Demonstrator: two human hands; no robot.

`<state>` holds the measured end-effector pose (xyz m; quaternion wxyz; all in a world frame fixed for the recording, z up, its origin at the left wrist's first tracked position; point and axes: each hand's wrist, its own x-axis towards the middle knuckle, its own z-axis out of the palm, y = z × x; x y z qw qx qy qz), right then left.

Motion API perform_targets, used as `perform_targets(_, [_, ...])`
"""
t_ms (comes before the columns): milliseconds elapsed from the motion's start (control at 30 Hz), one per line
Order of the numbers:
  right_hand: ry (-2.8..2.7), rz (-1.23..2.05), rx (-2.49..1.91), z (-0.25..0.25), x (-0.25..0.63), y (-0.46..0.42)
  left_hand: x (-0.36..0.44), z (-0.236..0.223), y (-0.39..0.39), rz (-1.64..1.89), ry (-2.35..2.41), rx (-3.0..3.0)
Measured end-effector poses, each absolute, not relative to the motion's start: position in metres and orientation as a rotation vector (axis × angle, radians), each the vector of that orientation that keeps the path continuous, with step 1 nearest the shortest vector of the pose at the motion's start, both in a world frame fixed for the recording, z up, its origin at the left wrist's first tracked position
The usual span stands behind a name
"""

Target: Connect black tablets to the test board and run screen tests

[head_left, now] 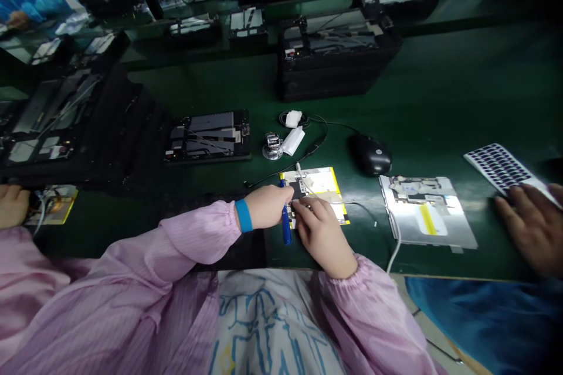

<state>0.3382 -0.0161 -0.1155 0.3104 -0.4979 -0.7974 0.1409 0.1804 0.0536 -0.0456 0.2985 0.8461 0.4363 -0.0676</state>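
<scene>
My left hand (269, 206) is closed around a blue pen-like tool (285, 224) that stands nearly upright at the left edge of a small yellow-backed part (325, 183) on the green bench. A blue band circles that wrist. My right hand (322, 235) lies on the same part with its fingers pinched together at the dark middle piece (299, 188); what they pinch is too small to make out. A thin white wire (303, 179) runs from the part toward the back.
A black mouse (370, 154), a hand counter (272, 145) and white wads sit behind the part. A silver plate (424, 211) lies right, a black tray (209, 136) left, a black box stack (334, 55) behind. Co-workers' hands show at far right (530, 225) and far left (12, 204).
</scene>
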Motion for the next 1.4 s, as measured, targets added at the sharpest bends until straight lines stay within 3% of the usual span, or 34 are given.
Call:
perform_targets(667, [-2.131, 0.277, -1.354, -0.115, 0.33, -0.019, 0.18, -0.048, 0.056, -0.186, 1.146, 2.226])
perform_targets(833, [-2.185, 0.272, -1.377, -0.112, 0.328, -0.018, 0.177, -0.041, 0.053, -0.027, 1.195, 2.164])
perform_targets(1033, [-2.273, 0.416, -1.388, -0.09, 0.332, -0.009, 0.127, -0.001, 0.043, 0.242, 1.31, 2.048])
perform_targets(1200, [-1.98, 0.65, -1.418, -0.062, 0.36, 0.062, 0.031, 0.004, 0.032, 0.503, 1.51, 1.696])
perform_targets(1333, [-1.165, 0.845, -1.683, -0.04, 0.376, 0.175, -0.037, -0.013, 0.021, 0.787, 1.405, 1.326])
perform_targets(1400, [-1.009, 0.9, -1.72, -0.03, 0.375, 0.226, -0.056, -0.025, 0.017, 1.015, 1.277, 1.215])
